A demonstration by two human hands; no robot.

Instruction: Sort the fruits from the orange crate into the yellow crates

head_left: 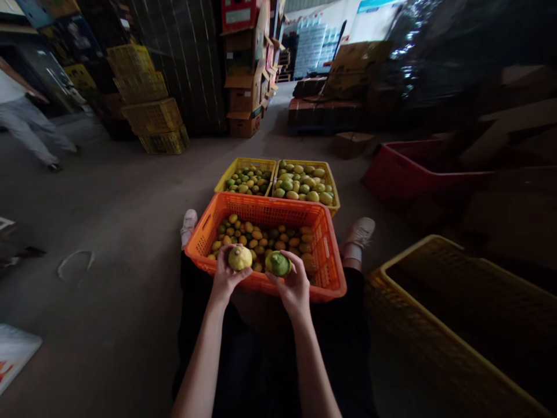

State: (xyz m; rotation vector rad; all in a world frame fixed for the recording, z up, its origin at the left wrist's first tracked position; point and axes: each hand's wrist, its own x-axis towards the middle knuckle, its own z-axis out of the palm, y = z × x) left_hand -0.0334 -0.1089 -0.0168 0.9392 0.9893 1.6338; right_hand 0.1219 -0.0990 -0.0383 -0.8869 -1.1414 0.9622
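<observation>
I sit on the floor with an orange crate [322, 232] of yellow and orange citrus fruit between my legs. My left hand [226, 276] is closed round a pale yellow fruit [239, 258] held over the crate's near rim. My right hand [295, 283] grips a green fruit [278, 263] just beside it. Both fruits hover above the near edge of the crate, a few centimetres apart.
Two yellow crates stand behind the orange one: the left crate [223, 183] holds small green fruit, the right crate [331, 187] larger pale green fruit. A big yellow crate [418, 249] sits at my right, a red crate [404, 168] beyond. Stacked yellow crates [150, 116] and a walking person [26, 122] are at far left.
</observation>
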